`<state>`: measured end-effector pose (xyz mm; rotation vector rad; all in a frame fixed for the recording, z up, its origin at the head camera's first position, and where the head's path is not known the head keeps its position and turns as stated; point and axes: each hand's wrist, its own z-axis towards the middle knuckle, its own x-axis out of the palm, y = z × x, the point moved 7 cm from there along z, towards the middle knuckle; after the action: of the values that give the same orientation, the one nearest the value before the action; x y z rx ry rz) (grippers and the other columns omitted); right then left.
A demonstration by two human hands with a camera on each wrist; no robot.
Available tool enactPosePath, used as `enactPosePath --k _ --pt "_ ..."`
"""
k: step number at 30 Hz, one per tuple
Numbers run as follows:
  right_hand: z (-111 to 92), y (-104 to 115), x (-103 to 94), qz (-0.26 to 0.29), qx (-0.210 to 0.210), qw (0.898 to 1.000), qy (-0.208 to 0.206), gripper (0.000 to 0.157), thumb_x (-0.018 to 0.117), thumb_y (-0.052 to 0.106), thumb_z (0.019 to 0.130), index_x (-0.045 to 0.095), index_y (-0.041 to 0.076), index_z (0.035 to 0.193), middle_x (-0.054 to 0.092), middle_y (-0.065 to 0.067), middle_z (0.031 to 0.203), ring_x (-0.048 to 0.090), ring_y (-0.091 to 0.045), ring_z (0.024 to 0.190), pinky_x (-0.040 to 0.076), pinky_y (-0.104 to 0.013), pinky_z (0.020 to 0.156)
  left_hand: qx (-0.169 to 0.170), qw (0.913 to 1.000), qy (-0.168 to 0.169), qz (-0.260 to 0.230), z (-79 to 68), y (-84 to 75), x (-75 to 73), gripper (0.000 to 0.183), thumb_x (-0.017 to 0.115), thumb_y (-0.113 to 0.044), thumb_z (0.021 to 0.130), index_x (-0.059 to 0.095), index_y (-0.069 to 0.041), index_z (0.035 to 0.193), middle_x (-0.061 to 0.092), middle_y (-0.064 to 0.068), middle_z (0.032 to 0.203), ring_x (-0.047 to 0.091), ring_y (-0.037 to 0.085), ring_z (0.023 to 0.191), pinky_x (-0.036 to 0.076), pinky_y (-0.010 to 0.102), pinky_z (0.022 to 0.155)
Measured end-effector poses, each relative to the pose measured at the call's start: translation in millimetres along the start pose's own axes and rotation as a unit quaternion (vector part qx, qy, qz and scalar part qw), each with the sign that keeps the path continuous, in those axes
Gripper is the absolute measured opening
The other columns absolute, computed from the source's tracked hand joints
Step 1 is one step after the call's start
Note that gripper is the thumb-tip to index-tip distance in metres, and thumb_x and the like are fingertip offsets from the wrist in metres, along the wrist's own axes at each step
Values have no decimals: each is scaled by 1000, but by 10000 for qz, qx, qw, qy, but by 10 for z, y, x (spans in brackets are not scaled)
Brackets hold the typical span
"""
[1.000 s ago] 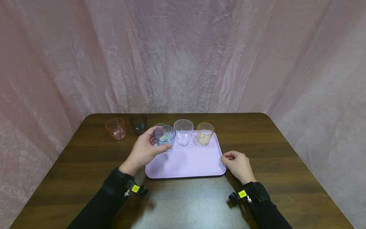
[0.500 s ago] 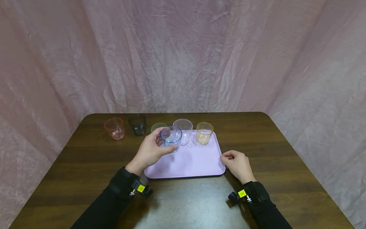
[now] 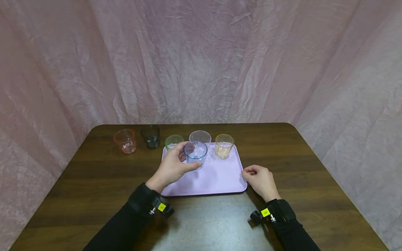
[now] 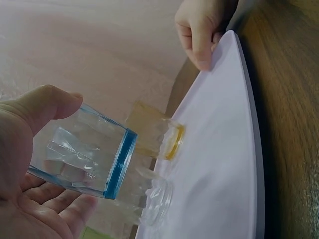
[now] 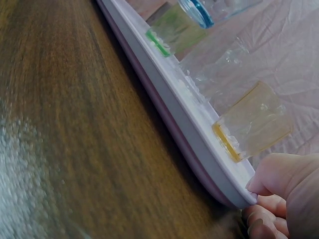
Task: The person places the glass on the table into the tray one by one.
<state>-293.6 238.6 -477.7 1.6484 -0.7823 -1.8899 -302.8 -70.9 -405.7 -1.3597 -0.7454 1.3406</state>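
Observation:
In my left hand (image 3: 173,166) I hold a blue-tinted glass (image 3: 196,155), upright and raised over the back left of a lilac tray (image 3: 216,179). Thumb and fingers go round its sides, and the left wrist view shows its thick blue base (image 4: 119,163) held off the tray. My right hand (image 3: 261,181) grips the tray's right edge; the right wrist view has the thumb on the rim and curled fingers below. Along the tray's back stand a green glass (image 3: 172,140), a clear glass (image 3: 201,135) partly covered by the blue one, and a yellow glass (image 3: 224,149).
To the left of the tray, a pink glass (image 3: 126,142) and a dark grey glass (image 3: 152,138) stand on the brown wooden table (image 3: 301,174). A pinkish curtain (image 3: 201,62) hangs behind the table.
My left hand has carried the blue glass to the right over the tray, uncovering the green glass behind it. My right hand stays at the tray's edge.

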Motion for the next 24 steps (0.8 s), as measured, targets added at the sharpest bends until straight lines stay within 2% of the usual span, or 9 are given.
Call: enactPosePath --k 6,13,24 --pt "3 -18 4 6 -89 9999 -53 15 74 23 87 73 9 89 67 0 74 57 -16 65 48 -30 58 -30 9997 143 -171 38 -3 119 82 89 -17 74 44 -3 140 54 15 132 51 25 120 43 43 100" --pt "-1 -25 2 3 -164 9998 -88 15 74 24 86 73 9 88 67 1 73 57 -15 65 48 -30 58 -70 9999 102 5 82 3 232 77 89 -18 74 47 -6 137 56 9 128 53 23 117 45 39 99" --pt "10 -18 3 3 -186 9998 -118 15 75 23 86 73 9 88 67 2 73 57 -15 65 48 -30 59 175 9994 231 -177 153 25 432 77 88 -12 74 47 -1 137 57 14 128 55 27 116 46 41 98"
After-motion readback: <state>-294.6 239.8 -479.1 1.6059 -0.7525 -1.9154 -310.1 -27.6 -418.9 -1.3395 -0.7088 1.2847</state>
